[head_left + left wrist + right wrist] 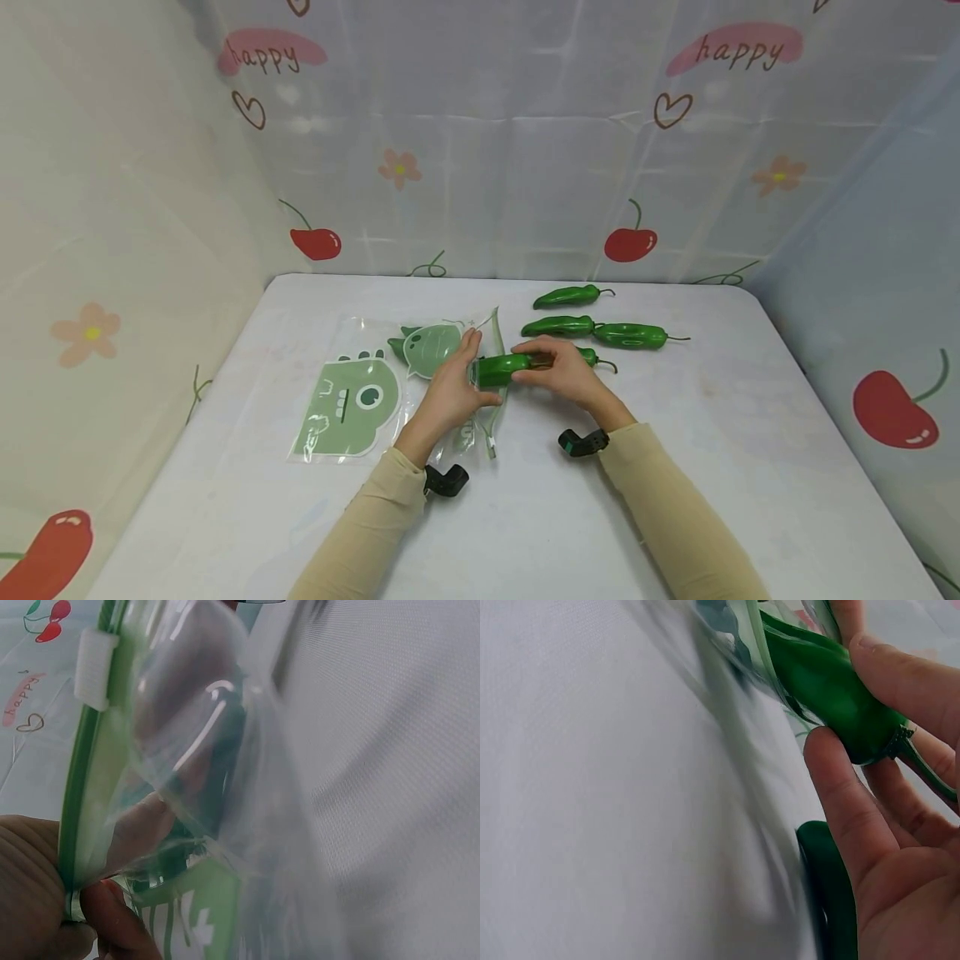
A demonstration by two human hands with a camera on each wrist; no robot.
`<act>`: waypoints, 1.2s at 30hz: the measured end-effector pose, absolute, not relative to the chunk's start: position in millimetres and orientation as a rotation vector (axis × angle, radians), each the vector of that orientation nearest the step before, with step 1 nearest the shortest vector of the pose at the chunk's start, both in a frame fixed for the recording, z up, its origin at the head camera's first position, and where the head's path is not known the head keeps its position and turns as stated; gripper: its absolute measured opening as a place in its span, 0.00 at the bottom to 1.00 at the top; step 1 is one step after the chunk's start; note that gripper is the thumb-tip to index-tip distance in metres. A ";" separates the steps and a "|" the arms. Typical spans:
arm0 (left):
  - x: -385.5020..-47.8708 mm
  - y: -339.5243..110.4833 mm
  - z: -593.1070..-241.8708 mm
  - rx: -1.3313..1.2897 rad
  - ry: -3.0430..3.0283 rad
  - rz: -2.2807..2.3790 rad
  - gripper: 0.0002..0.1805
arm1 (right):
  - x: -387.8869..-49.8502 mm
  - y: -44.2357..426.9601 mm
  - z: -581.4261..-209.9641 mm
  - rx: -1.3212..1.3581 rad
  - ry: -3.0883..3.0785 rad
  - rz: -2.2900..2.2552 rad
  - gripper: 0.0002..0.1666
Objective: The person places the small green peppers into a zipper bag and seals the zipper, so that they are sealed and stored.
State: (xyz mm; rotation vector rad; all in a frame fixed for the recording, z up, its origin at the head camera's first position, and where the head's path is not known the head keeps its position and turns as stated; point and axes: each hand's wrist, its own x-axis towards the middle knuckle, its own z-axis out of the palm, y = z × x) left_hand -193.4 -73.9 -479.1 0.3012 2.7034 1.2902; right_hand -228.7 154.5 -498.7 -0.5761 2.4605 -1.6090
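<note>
A clear zip bag (348,408) with green cartoon monster prints lies on the table in the head view. My left hand (448,393) pinches its mouth beside the green zip strip (79,780), which carries a white slider (96,671). My right hand (564,371) grips a green chili pepper (501,370) near its stem end. In the right wrist view, thumb and fingers hold this pepper (832,686), its front part inside the bag's mouth. Dark green shows behind the print at the bag's far side, seemingly another pepper (397,347).
Several green peppers lie right of the bag: one at the back (570,297), a pair end to end (558,326), and one (588,356) partly hidden behind my right hand. Patterned curtains (495,167) stand behind and at both sides of the white table (712,467).
</note>
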 end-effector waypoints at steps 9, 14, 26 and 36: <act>-193.4 -73.4 -480.4 0.303 2.700 1.297 0.63 | -228.9 146.9 -502.6 -0.526 2.507 -1.603 0.28; -193.2 -73.5 -480.0 0.308 2.696 1.312 0.63 | -227.1 148.5 -500.5 -0.486 2.496 -1.623 0.27; -192.8 -74.4 -479.3 0.326 2.724 1.310 0.63 | -223.7 146.7 -495.8 -0.414 2.263 -1.830 0.21; -193.1 -73.4 -478.5 0.331 2.725 1.313 0.63 | -219.9 137.0 -488.0 -0.346 2.113 -1.914 0.22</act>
